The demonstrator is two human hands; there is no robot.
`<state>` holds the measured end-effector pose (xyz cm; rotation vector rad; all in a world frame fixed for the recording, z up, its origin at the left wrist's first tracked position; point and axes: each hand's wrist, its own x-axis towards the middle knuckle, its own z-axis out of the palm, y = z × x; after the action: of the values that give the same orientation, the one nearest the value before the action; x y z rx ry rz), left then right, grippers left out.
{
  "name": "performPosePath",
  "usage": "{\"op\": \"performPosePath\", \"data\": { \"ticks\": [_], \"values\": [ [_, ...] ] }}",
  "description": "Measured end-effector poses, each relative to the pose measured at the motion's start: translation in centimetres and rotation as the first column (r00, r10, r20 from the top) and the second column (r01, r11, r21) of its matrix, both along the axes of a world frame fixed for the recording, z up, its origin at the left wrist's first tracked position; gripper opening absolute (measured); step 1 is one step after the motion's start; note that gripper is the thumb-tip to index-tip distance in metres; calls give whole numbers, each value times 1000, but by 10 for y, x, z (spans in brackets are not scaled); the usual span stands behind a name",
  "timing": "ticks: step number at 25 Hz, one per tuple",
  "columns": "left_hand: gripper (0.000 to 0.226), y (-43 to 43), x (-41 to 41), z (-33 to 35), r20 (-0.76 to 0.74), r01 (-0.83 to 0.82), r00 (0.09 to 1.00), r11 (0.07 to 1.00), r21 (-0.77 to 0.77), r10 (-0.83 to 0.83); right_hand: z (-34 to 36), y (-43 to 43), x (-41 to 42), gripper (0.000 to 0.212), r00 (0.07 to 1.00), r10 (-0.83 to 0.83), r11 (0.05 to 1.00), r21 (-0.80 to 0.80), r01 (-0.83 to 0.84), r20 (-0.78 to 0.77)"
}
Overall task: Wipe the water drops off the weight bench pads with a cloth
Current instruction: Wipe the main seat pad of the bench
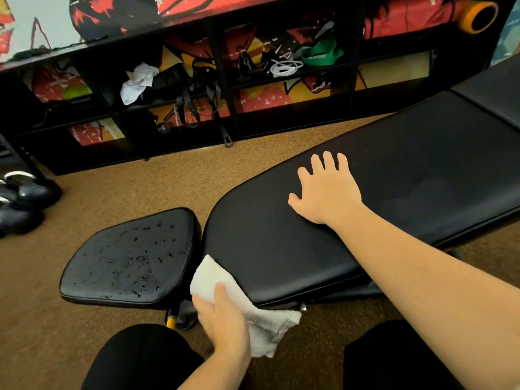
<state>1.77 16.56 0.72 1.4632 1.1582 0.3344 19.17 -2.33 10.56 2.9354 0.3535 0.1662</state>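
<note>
Two pads sit low over the tan carpet — a small black vinyl seat pad on the left and a long black vinyl back pad stretching away to the far right. Water drops bead all over the seat pad. The back pad's near end shows smooth and glossy, with a faint dull patch further right.

The person kneels on the near side, dark-trousered knees on either side. Their left hand grips a white terry cloth, thumb laid over the top and the other fingers hidden. The cloth lies against the near left corner of the back pad, just beside the gap between the pads, its loose end hanging off the near edge. Their right hand lies flat on the back pad, fingers straight and spread, holding nothing.

Along the far wall a black open shelf unit holds black straps, a green resistance band and a crumpled white rag — dark dumbbells lie at far left.
</note>
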Motion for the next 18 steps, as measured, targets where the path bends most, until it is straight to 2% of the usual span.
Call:
{"op": "performPosePath", "data": {
  "ticks": [2, 4, 5, 7, 9, 11, 12, 13, 15, 16, 18],
  "values": [
    [55, 6, 6, -2, -18, -98, 995, 986, -138, 96, 0, 0, 0, 74, 1000, 0, 1000, -5, 0, 3],
    [53, 18, 15, -3, -6, -198, 978, 927, -320, 207, 0, 0, 0, 74, 1000, -1, 1000, -8, 1, 3],
    [55, 24, 20, -5, 30, -200, 973, 903, -381, 229, 0, 0, 1, 75, 1000, 1, 1000, -8, -1, 3],
    [64, 35, 26, -15, 153, -72, 975, 878, -473, 162, 0, 0, 1, 74, 1000, 6, 1000, -8, -6, 1],
    [67, 42, 28, -21, 228, 43, 970, 869, -493, 82, 0, 0, 0, 74, 1000, 7, 1000, -9, -7, -4],
    [64, 42, 26, -23, 253, 89, 966, 853, -515, 52, -1, 0, 0, 73, 1000, 5, 1000, -13, -5, 2],
    [63, 35, 24, -17, 225, 89, 974, 871, -483, 25, 0, 1, 0, 73, 1000, 1, 1000, -13, -1, 4],
    [64, 33, 24, -9, 249, 58, 965, 868, -493, 77, 0, 1, 0, 73, 1000, 2, 1000, -11, -2, 7],
    [68, 22, 23, -2, 174, -111, 955, 836, -538, 239, 0, 1, -1, 73, 1000, -4, 1000, -11, 4, -9],
    [75, 12, 19, 7, 97, -161, 963, 828, -538, 250, 0, 0, -2, 73, 1000, 3, 1000, -14, -3, -21],
    [95, -12, 12, 5, 14, -123, 989, 862, -492, 149, 5, 1, -5, 73, 999, -9, 1000, -22, 8, -49]
  ]
}}
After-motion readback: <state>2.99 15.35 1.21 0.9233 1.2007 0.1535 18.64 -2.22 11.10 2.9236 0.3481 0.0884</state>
